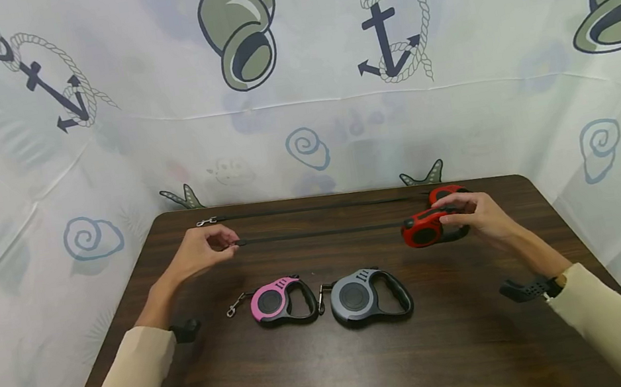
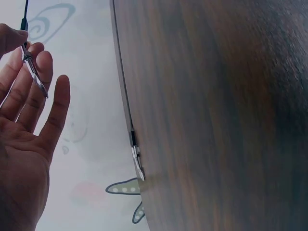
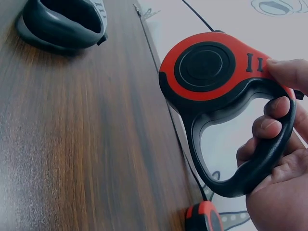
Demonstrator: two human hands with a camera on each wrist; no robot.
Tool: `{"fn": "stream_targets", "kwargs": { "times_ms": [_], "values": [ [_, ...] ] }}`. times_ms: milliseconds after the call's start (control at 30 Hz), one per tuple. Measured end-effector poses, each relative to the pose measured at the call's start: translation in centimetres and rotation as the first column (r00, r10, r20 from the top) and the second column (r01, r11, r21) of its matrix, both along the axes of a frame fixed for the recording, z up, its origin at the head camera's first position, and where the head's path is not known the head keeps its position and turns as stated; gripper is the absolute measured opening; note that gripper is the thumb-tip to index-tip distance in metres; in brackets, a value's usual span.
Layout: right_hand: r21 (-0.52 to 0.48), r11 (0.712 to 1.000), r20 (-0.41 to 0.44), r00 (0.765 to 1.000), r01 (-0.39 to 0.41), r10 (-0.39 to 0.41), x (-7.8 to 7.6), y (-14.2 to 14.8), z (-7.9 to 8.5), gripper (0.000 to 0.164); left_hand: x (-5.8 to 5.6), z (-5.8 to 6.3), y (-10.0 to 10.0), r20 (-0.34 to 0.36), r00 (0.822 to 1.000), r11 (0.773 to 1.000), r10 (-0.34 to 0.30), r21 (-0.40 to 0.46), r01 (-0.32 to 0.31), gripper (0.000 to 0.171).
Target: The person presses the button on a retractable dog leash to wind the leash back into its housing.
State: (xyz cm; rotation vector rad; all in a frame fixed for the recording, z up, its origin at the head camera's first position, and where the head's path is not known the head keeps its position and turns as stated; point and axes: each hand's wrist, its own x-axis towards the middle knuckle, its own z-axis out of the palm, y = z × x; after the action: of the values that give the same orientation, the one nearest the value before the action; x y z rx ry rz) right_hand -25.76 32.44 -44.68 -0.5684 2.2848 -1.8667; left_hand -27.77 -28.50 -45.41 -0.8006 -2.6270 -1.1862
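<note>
Head view: L hand (image 1: 201,251) pinches blk cord (image 1: 322,232) nr clip (image 2: 34,74); R hand (image 1: 478,215) grips red leash (image 1: 425,234). 2nd red one (image 1: 444,191) just behind; pink leash (image 1: 269,301), grey leash (image 1: 355,297) nearer on tbl (image 1: 314,380).

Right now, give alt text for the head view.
The right hand grips a red leash reel; the left hand pinches its extended cord's end. On the table lie another red reel behind, a pink reel and a gray reel nearer.

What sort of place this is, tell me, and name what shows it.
Likely a makeshift demonstration or filming corner, though I can't be sure: a sea-patterned cloth hangs behind a brown table, and the left hand and right hand hold a red leash drawn out over it.
</note>
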Motion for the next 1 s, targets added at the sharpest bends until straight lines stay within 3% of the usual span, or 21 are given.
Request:
{"fn": "stream_targets", "kwargs": {
  "times_ms": [333,767,1000],
  "values": [
    [-0.018,1.000,0.004,1.000,0.002,-0.002,0.2,-1.4,0.1,0.028,-0.2,-0.1,0.8,-0.018,0.999,0.999,-0.033,-0.008,0.033,0.017],
    [-0.067,0.995,0.005,0.997,-0.073,0.074,0.1,-3.4,0.0,0.031,-0.3,0.2,2.4,0.003,0.997,0.997,-0.077,0.008,0.077,0.018],
    [-0.069,0.995,0.010,0.998,-0.067,0.067,0.1,-4.4,-0.2,0.032,-0.4,0.2,3.0,-0.019,0.995,0.995,-0.095,0.012,0.095,0.021]
  ]
}}
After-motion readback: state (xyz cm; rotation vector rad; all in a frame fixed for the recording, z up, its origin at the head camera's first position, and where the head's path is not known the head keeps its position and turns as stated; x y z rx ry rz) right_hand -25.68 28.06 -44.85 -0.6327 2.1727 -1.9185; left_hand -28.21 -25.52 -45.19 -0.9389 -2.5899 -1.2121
